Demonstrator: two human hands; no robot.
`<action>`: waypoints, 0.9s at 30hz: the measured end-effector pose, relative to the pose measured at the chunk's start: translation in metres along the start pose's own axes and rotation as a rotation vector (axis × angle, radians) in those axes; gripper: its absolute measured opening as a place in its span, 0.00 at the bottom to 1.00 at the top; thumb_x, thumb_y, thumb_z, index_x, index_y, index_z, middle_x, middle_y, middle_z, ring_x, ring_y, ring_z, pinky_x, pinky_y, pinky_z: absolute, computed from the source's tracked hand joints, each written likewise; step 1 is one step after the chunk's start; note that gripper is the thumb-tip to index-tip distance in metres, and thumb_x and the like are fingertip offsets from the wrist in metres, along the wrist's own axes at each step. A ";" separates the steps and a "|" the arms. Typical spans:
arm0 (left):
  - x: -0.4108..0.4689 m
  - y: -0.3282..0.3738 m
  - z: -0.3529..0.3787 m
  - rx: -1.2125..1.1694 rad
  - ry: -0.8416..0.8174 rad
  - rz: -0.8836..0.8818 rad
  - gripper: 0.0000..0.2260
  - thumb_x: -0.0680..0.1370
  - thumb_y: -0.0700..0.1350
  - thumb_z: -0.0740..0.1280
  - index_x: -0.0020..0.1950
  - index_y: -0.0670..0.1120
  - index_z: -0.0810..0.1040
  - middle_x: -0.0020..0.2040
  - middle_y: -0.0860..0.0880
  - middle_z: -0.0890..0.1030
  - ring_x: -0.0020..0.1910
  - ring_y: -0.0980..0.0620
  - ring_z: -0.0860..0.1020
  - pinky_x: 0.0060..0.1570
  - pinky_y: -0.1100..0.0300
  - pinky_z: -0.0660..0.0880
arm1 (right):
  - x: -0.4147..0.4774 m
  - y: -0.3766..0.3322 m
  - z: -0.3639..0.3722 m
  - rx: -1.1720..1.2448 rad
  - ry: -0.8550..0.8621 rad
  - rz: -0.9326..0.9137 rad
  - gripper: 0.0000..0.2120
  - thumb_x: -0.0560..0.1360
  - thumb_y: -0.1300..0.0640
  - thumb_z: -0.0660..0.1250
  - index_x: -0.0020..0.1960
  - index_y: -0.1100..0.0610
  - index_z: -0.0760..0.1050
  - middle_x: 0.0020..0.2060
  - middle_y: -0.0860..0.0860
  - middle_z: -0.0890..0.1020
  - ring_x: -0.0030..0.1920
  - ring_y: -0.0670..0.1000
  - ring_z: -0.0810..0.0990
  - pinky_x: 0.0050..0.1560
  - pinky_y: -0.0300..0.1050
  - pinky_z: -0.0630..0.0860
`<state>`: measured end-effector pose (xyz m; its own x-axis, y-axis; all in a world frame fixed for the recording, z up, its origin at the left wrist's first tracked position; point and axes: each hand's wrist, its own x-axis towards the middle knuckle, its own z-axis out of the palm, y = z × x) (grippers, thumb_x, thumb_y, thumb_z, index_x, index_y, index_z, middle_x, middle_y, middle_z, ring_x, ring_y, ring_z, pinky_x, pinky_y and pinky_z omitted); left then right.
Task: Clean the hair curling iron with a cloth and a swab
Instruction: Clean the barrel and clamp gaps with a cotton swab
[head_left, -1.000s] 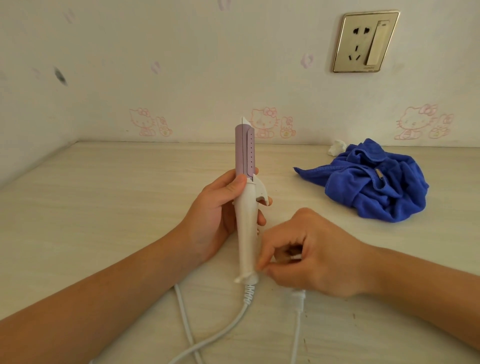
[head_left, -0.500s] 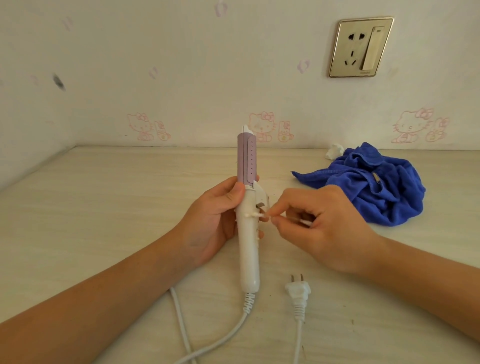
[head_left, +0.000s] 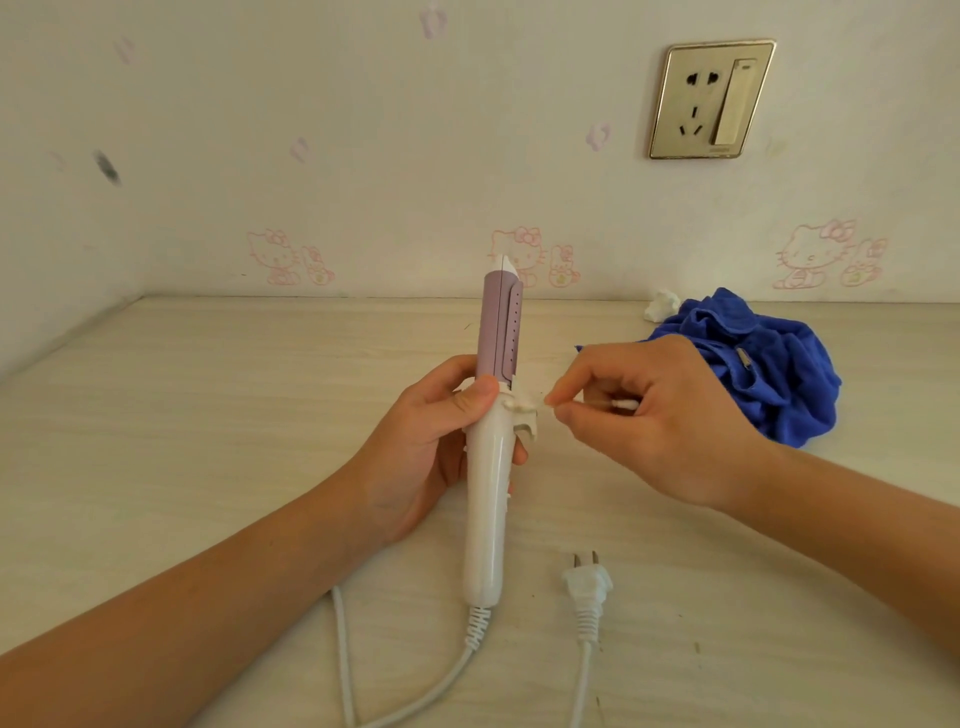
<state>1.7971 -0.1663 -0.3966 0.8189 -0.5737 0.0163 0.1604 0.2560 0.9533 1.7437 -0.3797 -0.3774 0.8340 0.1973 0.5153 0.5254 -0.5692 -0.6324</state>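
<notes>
Above the pale wood-grain table (head_left: 208, 441), the curling iron (head_left: 491, 452) stands upright, its lilac barrel over a glossy white handle. Since half a second ago the swab (head_left: 621, 404) has moved up from the handle to the clamp hinge. The left hand (head_left: 431, 447) is wrapped around the handle; the right hand (head_left: 654, 415) pinches the swab. A crumpled blue cloth (head_left: 779, 374) lies behind, and the white plug (head_left: 587, 587) lies near the cord (head_left: 415, 712).

Curling iron (head_left: 485, 499) upright mid-table; plug (head_left: 587, 587) right; cloth (head_left: 769, 364) far right.
</notes>
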 end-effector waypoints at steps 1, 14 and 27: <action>0.000 0.000 0.000 0.002 0.000 0.003 0.22 0.78 0.48 0.67 0.69 0.39 0.73 0.44 0.38 0.79 0.36 0.42 0.82 0.32 0.52 0.81 | 0.000 -0.001 0.000 0.013 -0.025 -0.004 0.06 0.75 0.65 0.73 0.42 0.56 0.84 0.24 0.48 0.74 0.25 0.44 0.70 0.34 0.31 0.68; 0.001 0.000 -0.002 -0.007 -0.011 -0.002 0.22 0.78 0.49 0.68 0.69 0.40 0.74 0.44 0.40 0.80 0.38 0.42 0.82 0.33 0.51 0.80 | 0.000 0.000 0.001 0.055 -0.058 0.015 0.06 0.75 0.64 0.73 0.42 0.55 0.84 0.24 0.51 0.74 0.25 0.44 0.69 0.35 0.28 0.67; -0.001 0.002 -0.001 -0.014 -0.025 -0.041 0.23 0.78 0.51 0.67 0.67 0.35 0.77 0.48 0.39 0.84 0.42 0.40 0.86 0.36 0.51 0.83 | 0.000 -0.003 0.004 0.022 -0.012 -0.008 0.05 0.76 0.63 0.72 0.43 0.55 0.84 0.23 0.48 0.74 0.25 0.44 0.70 0.34 0.31 0.68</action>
<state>1.7969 -0.1647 -0.3945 0.7975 -0.6031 -0.0154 0.2016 0.2424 0.9490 1.7424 -0.3749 -0.3780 0.8317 0.2115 0.5134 0.5355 -0.5503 -0.6407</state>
